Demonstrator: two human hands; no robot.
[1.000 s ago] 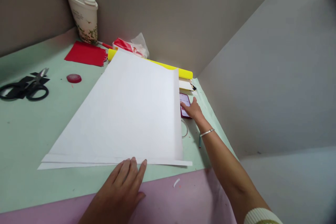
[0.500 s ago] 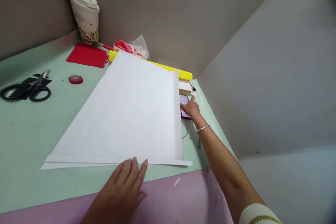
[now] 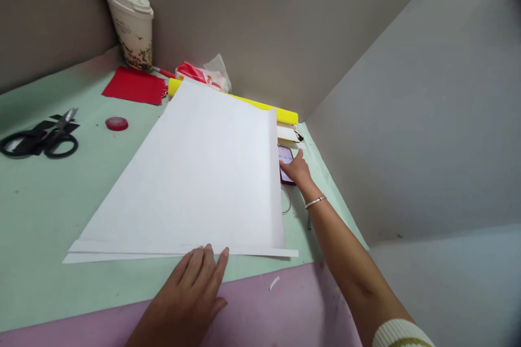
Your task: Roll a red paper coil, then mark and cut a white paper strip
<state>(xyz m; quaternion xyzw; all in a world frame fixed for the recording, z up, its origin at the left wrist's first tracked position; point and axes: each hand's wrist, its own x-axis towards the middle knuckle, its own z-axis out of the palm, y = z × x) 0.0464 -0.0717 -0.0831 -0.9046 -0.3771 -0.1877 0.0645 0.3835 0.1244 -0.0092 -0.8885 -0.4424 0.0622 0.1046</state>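
A large sheet of white paper [image 3: 203, 173] lies in front of me, its near edge folded into a narrow strip. My left hand [image 3: 189, 293] rests at that folded edge, fingers stretched out flat on it and the thumb apart. Beyond the paper's right side is a phone [image 3: 288, 173] with a lit screen and a dark red rim. My right hand [image 3: 297, 169] reaches over it, one finger extended onto the screen and the hand holding nothing. Part of the phone is covered by this hand.
Black-handled scissors [image 3: 61, 135], a red tape roll [image 3: 116, 123] and red sheets [image 3: 134, 85] lie left on the green tabletop [image 3: 36, 217]. A bin-shaped container [image 3: 132, 27] stands against the wall. Behind the paper are a yellow roll [image 3: 287, 116] and a red-white packet [image 3: 199, 75].
The digits on the phone's screen look different. Both hands and the paper stay almost where they were.
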